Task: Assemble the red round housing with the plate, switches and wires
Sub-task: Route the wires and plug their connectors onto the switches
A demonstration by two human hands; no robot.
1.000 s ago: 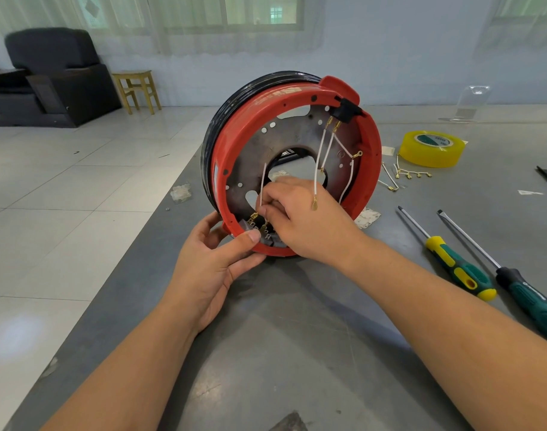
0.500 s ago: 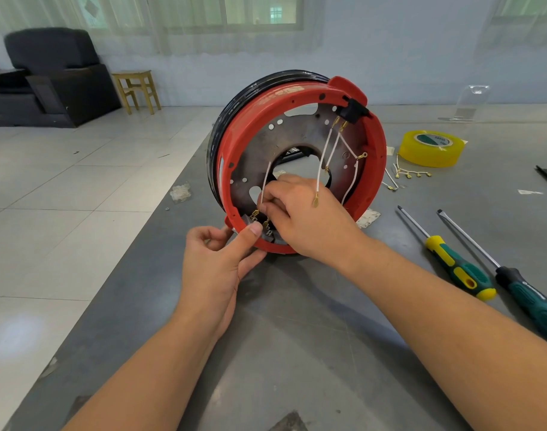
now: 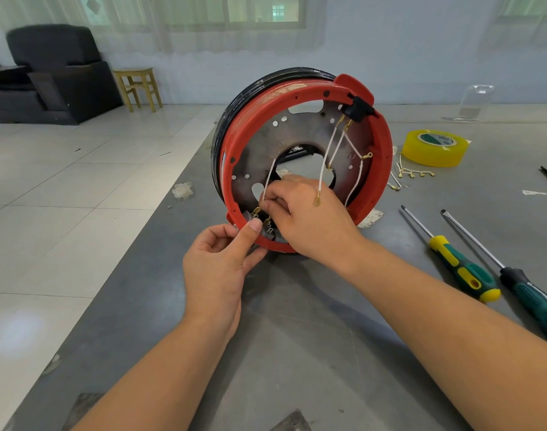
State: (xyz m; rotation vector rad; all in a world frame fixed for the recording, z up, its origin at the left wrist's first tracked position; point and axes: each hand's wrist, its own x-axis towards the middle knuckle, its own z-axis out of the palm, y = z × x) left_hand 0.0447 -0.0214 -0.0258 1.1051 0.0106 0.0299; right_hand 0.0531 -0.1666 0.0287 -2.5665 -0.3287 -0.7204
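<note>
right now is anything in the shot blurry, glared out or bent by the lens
Head view: sharp at the centre, where the right hand pinches a white wire inside the red housing; the wide lens bows the table edge and stretches the forearms; soft window glare whitens the floor tiles at lower left; the left hand casts only a faint shadow.

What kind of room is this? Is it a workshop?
Probably a plain workroom, not a proper workshop: screwdrivers and tape lie on a grey table, with an armchair on tiled floor behind.
</note>
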